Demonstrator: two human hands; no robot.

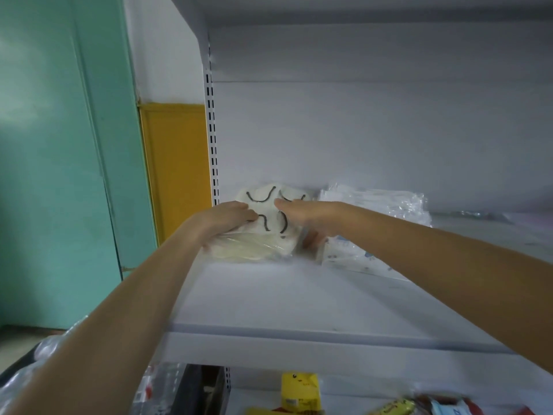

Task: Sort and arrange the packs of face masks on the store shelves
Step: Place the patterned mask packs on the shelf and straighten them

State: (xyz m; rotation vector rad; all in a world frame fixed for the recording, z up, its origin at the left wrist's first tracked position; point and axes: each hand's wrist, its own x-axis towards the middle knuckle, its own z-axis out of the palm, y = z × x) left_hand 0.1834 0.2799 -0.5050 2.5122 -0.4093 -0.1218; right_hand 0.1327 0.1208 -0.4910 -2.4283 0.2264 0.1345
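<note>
You are clamping the left grip (230,218) and the right grip (305,215) on the mask pack (272,238), which is sitting at the shelf's (299,310) 10 o'clock corner, its black-looped face tilting toward you and its long axis unclear; clear packs (383,202) are lying at its 3 o'clock

white mask pack (266,223) on shelf (299,301)

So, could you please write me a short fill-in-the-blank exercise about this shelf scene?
1. The pack of masks held by the left hand and right hand has ____ ear loops.
2. The pack lies at the ____ end of the shelf.
3. The box standing one level below is ____.
Missing words: black; left; yellow.
</note>
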